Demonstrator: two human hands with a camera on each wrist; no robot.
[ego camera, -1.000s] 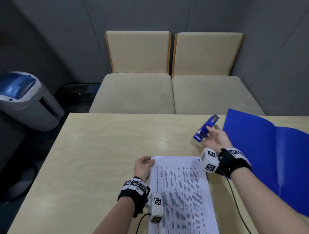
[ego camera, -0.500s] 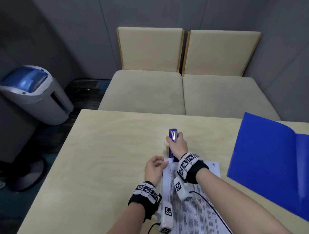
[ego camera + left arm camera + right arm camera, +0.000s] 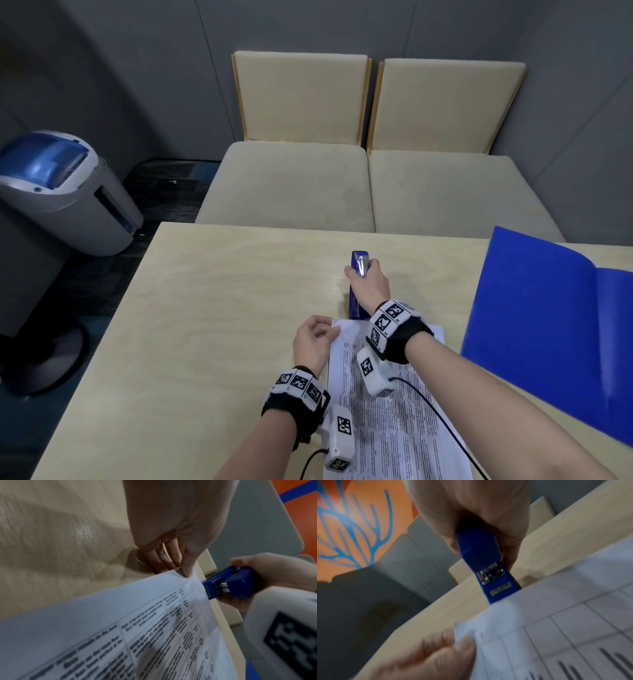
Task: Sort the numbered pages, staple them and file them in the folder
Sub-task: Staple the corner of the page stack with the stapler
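Observation:
A stack of printed pages [image 3: 387,411] lies on the wooden table [image 3: 212,325], lengthwise toward me. My left hand [image 3: 313,339] pinches the pages' top left corner [image 3: 181,574], thumb on top and fingers beneath, lifting it slightly. My right hand [image 3: 368,284] grips a blue stapler [image 3: 358,284], its mouth pointing back at the pages' top edge just right of that corner [image 3: 498,588]. In the left wrist view the stapler [image 3: 229,584] meets the paper edge. The open blue folder [image 3: 548,315] lies at the right.
Two beige padded seats [image 3: 342,185] stand beyond the table's far edge. A grey and blue machine [image 3: 61,192] sits on the floor at the left. A black cable [image 3: 438,421] runs from my right wrist camera across the pages.
My right hand carried the stapler from beside the folder leftward to the pages' top left corner, now pointing at the paper edge. My left hand kept hold of the corner.

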